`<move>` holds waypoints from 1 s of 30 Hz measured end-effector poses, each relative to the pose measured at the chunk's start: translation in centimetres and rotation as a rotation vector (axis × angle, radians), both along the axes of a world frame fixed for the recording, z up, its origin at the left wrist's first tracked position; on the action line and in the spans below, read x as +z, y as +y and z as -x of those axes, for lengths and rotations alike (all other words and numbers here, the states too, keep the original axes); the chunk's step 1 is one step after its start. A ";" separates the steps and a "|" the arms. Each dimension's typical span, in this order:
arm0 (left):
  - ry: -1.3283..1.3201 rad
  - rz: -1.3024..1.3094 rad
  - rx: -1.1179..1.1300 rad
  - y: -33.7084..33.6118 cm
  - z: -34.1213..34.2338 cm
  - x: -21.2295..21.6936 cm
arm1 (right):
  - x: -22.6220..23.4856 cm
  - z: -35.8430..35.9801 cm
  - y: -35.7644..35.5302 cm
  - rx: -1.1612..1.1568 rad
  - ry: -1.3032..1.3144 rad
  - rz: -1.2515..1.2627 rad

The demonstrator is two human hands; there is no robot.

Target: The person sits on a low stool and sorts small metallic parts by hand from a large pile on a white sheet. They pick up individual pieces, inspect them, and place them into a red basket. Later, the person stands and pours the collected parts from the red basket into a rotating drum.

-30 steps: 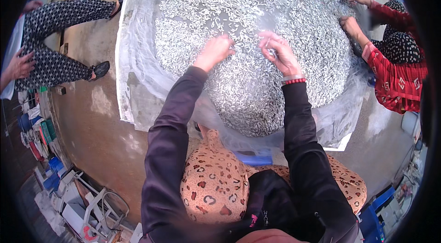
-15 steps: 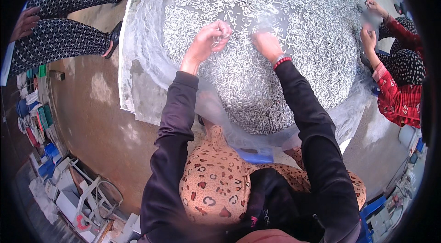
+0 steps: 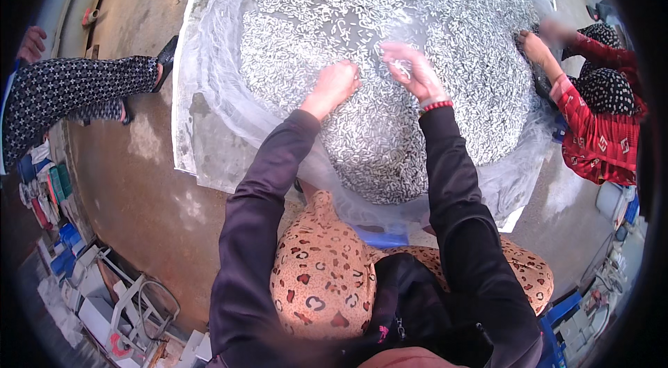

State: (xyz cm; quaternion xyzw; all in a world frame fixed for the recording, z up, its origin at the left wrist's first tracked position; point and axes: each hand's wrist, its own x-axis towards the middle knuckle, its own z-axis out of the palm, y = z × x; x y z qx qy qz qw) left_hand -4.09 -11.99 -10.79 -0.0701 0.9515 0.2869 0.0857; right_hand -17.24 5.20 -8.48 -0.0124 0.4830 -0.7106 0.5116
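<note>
The small silvery pieces [image 3: 376, 149] lie in a broad, thick layer beneath and around both my hands, with a barer grey patch just beyond my fingers. My left hand [image 3: 337, 84] is curled down at the layer; its fingertips are hidden, so I can't tell whether they pinch a piece. My right hand [image 3: 415, 72] has thumb and fingers apart, palm turned inward. Crumpled translucent sheeting [image 3: 226, 107] rims the layer. A co-worker's red sleeve [image 3: 584, 117] reaches in at the right edge. My dark sleeves [image 3: 268, 173] stretch forward, nearly parallel.
</note>
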 end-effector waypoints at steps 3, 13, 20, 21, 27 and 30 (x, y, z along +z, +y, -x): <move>-0.026 -0.189 0.160 -2.2 0.0 1.5 | -2.7 0.4 -2.8 0.188 0.450 -0.460; 0.099 -1.463 0.472 -6.3 -0.4 6.4 | -3.0 -0.4 -2.8 0.014 0.221 -0.098; 0.156 -1.693 0.447 -5.5 1.1 4.7 | 3.4 -0.2 1.0 -0.175 -0.180 0.237; 0.053 -1.607 0.402 -5.8 1.4 4.1 | 3.7 0.0 0.8 -0.108 -0.116 0.196; -0.027 -0.003 -0.059 -4.7 1.3 0.0 | -0.6 0.0 -4.0 0.267 0.861 -0.408; 0.026 0.068 -0.058 -4.3 1.1 -0.2 | -4.1 -1.3 -5.4 0.476 1.379 -0.650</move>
